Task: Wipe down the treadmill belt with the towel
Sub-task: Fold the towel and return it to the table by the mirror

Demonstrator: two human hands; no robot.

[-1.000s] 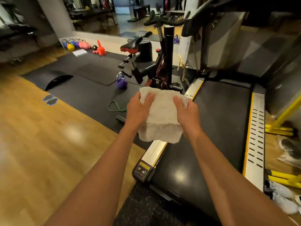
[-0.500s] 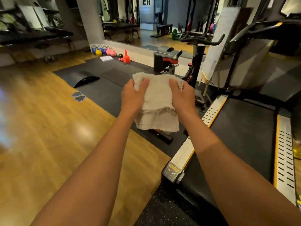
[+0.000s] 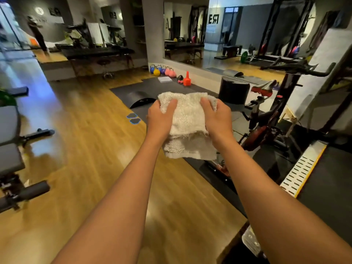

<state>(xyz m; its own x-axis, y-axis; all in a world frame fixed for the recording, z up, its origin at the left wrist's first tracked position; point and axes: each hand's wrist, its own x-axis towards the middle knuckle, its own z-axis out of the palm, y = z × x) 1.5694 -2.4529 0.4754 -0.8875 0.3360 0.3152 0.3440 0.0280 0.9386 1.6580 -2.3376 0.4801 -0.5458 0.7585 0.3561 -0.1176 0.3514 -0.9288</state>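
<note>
Your fingers on both hands wrap behind a folded white towel (image 3: 187, 115), mostly hidden by the cloth, while each thumb presses on its front face. Your left hand (image 3: 160, 119) grips the towel's left edge and your right hand (image 3: 217, 119) grips its right edge, so the towel is stretched between them at arm's length. Its frayed lower layers hang loose below your wrists. The towel is in the air, touching nothing but your hands.

The treadmill belt (image 3: 327, 183), a dark strip, lies low at the far right, well apart from the towel, with a pale slotted side rail (image 3: 302, 166) edged in yellow along its near side. Just beyond your right hand stands a black and red exercise bike (image 3: 266, 119) on a dark floor mat (image 3: 148, 86). Shiny wooden floor (image 3: 91, 149) fills the space under your forearms. Farther back, a row of coloured kettlebells (image 3: 162, 70) and a stack of orange cones (image 3: 187, 79) sit at the foot of a wall mirror (image 3: 219, 35). A padded weight bench (image 3: 9, 145) is at the far left.
</note>
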